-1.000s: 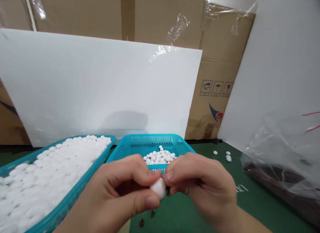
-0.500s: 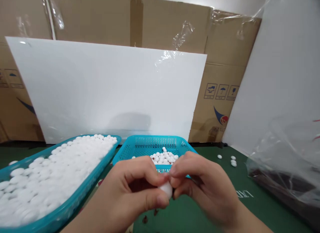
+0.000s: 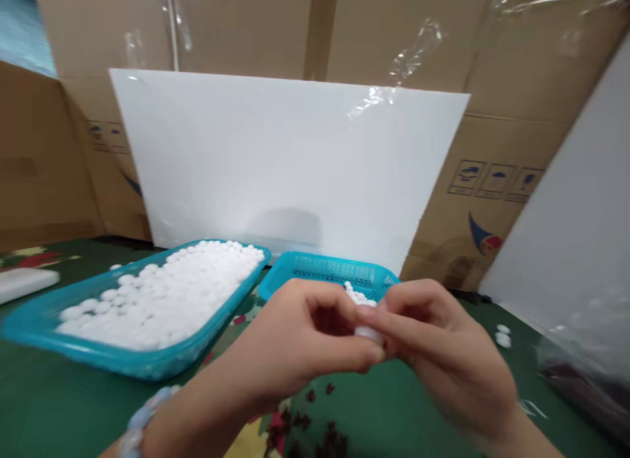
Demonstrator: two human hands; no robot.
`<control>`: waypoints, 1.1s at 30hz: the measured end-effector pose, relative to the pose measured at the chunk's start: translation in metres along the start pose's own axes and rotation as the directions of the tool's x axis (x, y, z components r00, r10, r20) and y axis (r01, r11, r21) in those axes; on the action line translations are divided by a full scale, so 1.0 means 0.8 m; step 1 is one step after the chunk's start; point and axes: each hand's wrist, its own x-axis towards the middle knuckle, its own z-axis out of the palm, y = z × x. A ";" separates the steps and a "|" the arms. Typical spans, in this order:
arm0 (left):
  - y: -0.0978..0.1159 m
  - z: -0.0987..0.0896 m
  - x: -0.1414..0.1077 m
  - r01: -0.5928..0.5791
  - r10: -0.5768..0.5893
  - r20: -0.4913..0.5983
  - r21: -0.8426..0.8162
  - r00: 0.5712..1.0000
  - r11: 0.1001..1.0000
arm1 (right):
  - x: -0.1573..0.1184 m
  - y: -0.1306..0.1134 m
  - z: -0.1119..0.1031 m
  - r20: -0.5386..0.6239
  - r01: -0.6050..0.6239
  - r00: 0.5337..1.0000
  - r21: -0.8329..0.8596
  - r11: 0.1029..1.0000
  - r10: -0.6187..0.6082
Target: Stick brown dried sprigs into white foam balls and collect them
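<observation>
A small white ball (image 3: 369, 333) is pinched between the thumb and index finger of my left hand (image 3: 308, 333). My right hand (image 3: 455, 359) meets it from the right, its fingertips closed together and pressed against the ball. A tiny dark spot shows by the right fingertips; what they grip is mostly hidden. Behind my hands, a blue perforated basket (image 3: 278, 275) contains more white balls (image 3: 358, 296), partly covered by my fingers. Several small dark brown pieces (image 3: 331, 439) lie on the green table surface below my hands.
On the left stands a larger blue basket (image 3: 147, 365) heaped with white balls (image 3: 197, 294). A white board (image 3: 295, 156) leans against cardboard boxes (image 3: 384, 31) at the back. Loose white balls (image 3: 503, 340) and a clear plastic bag (image 3: 575, 359) with dark contents lie to the right.
My view has swung left, so the scene sits farther right and more brown pieces show below. Both hands stay together at the white ball; the right fingers have shifted slightly over it.
</observation>
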 end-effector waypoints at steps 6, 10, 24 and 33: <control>0.036 -0.067 -0.013 0.125 -0.001 -0.217 0.558 0.976 0.821 | 0.018 0.046 -0.014 0.050 -0.168 0.969 -0.581 0.796 0.240; 0.042 -0.148 -0.024 0.466 -0.076 -0.527 0.665 0.847 0.583 | 0.028 0.103 -0.035 0.040 -0.304 0.877 -0.726 0.617 0.479; -0.048 -0.263 0.018 0.660 -0.490 -0.609 0.746 0.623 -0.089 | 0.015 0.143 -0.071 0.149 -0.260 0.736 -0.838 0.479 0.661; -0.053 -0.277 0.014 0.643 -0.427 -0.650 0.743 0.628 -0.185 | 0.018 0.130 -0.066 0.231 -0.238 0.648 -0.844 0.481 0.726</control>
